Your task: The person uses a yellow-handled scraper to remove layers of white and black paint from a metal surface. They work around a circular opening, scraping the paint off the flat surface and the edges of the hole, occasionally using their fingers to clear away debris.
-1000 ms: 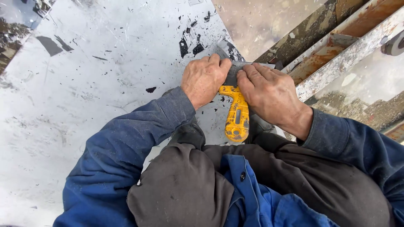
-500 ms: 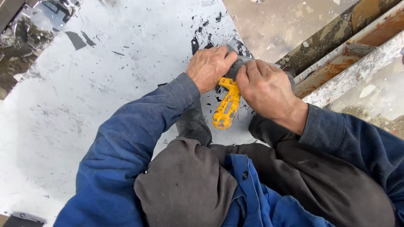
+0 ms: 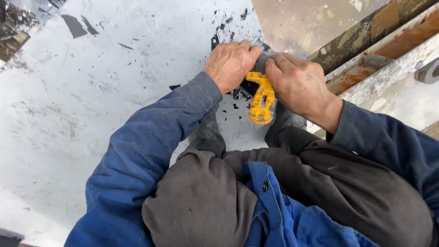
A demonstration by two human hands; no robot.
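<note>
Hands: left hand [image 3: 231, 64] and right hand [image 3: 299, 84] both clenched on yellow tool [image 3: 262, 97].
Surface beneath hands: scratched white sheet [image 3: 91, 114].

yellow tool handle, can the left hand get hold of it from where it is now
Probably yes. The left hand rests right by the top of the yellow tool, and the handle hangs free below both hands over the white sheet. The right hand covers only the upper end, so nothing blocks the handle.

Scuffed white floor [image 3: 91, 114] flecked with black chips — daylight glare; rusty metal rails [image 3: 379, 59] at upper right.
</note>
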